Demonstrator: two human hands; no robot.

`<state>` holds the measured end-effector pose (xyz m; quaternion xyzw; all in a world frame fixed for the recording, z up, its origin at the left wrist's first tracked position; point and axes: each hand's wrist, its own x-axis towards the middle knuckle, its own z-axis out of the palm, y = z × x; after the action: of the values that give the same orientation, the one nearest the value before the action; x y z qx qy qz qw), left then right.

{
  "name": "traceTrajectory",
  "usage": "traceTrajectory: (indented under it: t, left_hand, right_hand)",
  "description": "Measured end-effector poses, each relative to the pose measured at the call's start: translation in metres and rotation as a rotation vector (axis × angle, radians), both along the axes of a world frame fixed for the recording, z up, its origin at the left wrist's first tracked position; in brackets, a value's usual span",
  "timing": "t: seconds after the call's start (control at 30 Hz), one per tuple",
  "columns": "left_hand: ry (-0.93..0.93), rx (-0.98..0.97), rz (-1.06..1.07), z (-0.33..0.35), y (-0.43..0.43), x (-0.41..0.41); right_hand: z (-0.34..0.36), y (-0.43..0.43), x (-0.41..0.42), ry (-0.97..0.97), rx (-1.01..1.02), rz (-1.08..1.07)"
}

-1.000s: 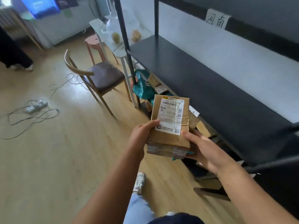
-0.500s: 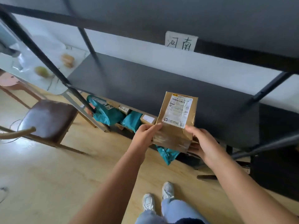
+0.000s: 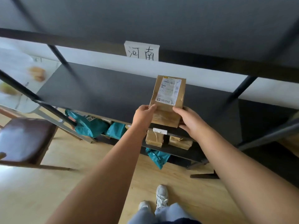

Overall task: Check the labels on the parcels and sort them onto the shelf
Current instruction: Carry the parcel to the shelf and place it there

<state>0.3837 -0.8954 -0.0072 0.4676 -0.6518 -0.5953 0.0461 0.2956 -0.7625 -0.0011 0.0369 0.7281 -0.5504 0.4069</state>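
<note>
A brown parcel is gripped at its near end by the left hand and right hand, over the near edge of the dark shelf, label up.

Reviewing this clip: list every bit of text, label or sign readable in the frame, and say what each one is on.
"河南": handwritten on the white paper sign taped to the upper shelf's front edge.
Shipping label on the brown parcel held by the left hand and right hand: barcode and print too blurred to read.
Small white tag on the middle shelf's edge: illegible.
Label on a teal bag: illegible.
</note>
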Motion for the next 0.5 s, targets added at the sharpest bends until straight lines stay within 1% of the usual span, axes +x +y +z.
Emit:
traceTrajectory:
  t: [0.2, 0.3, 0.4, 0.5]
  left_hand:
    - [-0.028, -0.063, -0.076, -0.011, 0.000, 0.003]
    - [-0.031, -0.050, -0.122, -0.008, 0.000, 0.008]
    - [-0.070, -0.072, -0.178, -0.002, -0.001, 0.019]
    - [-0.097, -0.182, -0.251, 0.003, -0.002, 0.040]
  right_hand:
    - [-0.007, -0.012, 0.008, 0.148, 0.117, 0.074]
    - [-0.005, -0.013, 0.017, 0.200, 0.164, 0.074]
    - [0.003, -0.011, 0.027, 0.219, 0.202, 0.037]
    - [0.011, -0.006, 0.043, 0.235, 0.232, -0.029]
